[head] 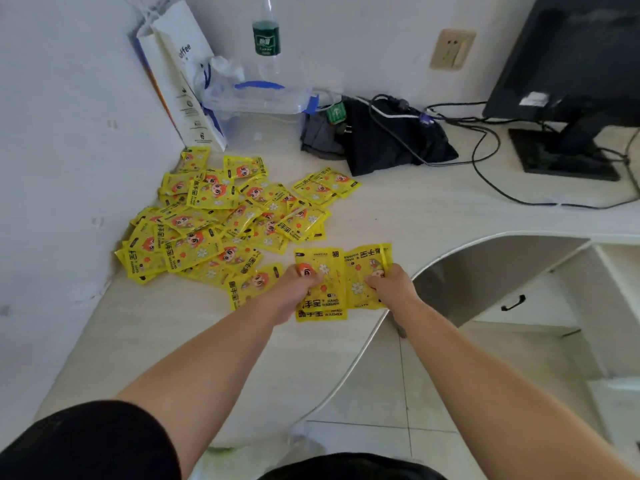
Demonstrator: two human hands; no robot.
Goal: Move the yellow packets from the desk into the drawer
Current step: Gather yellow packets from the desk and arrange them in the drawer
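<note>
A heap of several yellow hand-warmer packets [214, 223] lies on the pale desk [415, 209] against the left wall. My left hand [294, 289] grips a small stack of yellow packets [322, 299] near the desk's curved front edge. My right hand [391, 282] holds another yellow packet [363, 268] right beside that stack. A closed drawer with a black handle [513, 303] sits below the desk at the right.
At the back stand a white paper bag [183, 74], a clear plastic container [256, 98] and a water bottle [266, 36]. A dark cloth bundle [377, 140] with cables lies centre back. A monitor stand [561, 154] is at the right.
</note>
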